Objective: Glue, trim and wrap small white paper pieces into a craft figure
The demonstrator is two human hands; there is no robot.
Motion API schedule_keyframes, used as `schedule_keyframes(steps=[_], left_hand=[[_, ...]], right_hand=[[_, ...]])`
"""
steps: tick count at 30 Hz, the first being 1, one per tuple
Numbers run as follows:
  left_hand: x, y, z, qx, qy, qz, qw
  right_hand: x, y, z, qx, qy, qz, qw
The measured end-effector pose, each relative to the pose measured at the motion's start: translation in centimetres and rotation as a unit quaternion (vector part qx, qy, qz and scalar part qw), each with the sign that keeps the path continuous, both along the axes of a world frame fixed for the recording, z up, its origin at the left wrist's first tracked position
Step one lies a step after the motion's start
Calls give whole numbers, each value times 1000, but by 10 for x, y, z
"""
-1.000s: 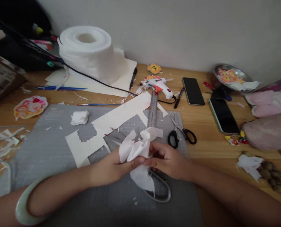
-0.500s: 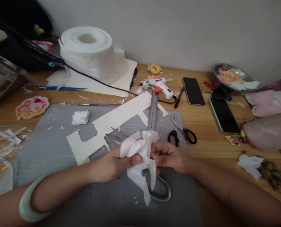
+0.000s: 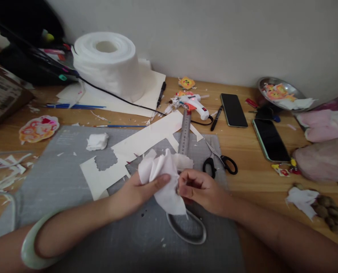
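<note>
A crumpled white tissue [image 3: 164,180] hangs between my two hands, above the grey cutting mat [image 3: 123,242]. My left hand [image 3: 146,187] is closed on it, the thumb pressed across its front. At its right edge, my right hand [image 3: 195,189] is closed with thumb and fingertips pinched together on the tissue; some fingertips are hidden. Below lies a pair of scissors with a grey handle loop [image 3: 187,227], partly covered by the tissue. Behind are cut white card [image 3: 148,134] and a steel ruler [image 3: 185,132]. A small folded white wad [image 3: 97,141] rests on the mat.
Black-handled scissors [image 3: 220,159] lie to the right, near two phones [image 3: 234,110]. A glue gun [image 3: 195,105] with its cord, a large white roll [image 3: 104,66] and a metal bowl [image 3: 281,93] stand farther back. Paper scraps [image 3: 6,170] litter the left side.
The tissue has turned and bunched upward in my hands; its long dangling tail has lifted, showing more of the grey scissor handle. My left thumb has moved up slightly.
</note>
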State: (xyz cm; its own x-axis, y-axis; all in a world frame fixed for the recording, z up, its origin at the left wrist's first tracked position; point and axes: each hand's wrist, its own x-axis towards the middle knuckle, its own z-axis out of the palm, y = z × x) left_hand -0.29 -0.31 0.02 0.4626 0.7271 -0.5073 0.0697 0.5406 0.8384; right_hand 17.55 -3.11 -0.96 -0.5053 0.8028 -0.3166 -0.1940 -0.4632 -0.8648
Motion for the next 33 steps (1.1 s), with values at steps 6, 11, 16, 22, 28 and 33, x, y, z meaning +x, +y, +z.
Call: schedule_keyframes(steps=[6, 11, 16, 22, 28, 33], left_hand=[[0, -2, -1, 128, -29, -145, 981], [0, -1, -1, 127, -39, -153, 979], [-4, -2, -3, 62, -57, -146, 986], [-6, 0, -3, -55, -170, -154, 972], [-5, 4, -4, -97, -157, -19, 983], [-3, 1, -2, -25, -36, -36, 998]], right_hand=[[-5, 2, 3, -10, -71, -28, 997], [-2, 3, 0, 15, -81, 14, 997], [1, 0, -1, 81, -105, 70, 989], [3, -1, -4, 44, -7, 99, 994], [4, 2, -5, 15, 53, 8, 998], [-1, 0, 0, 0, -54, 6, 999]])
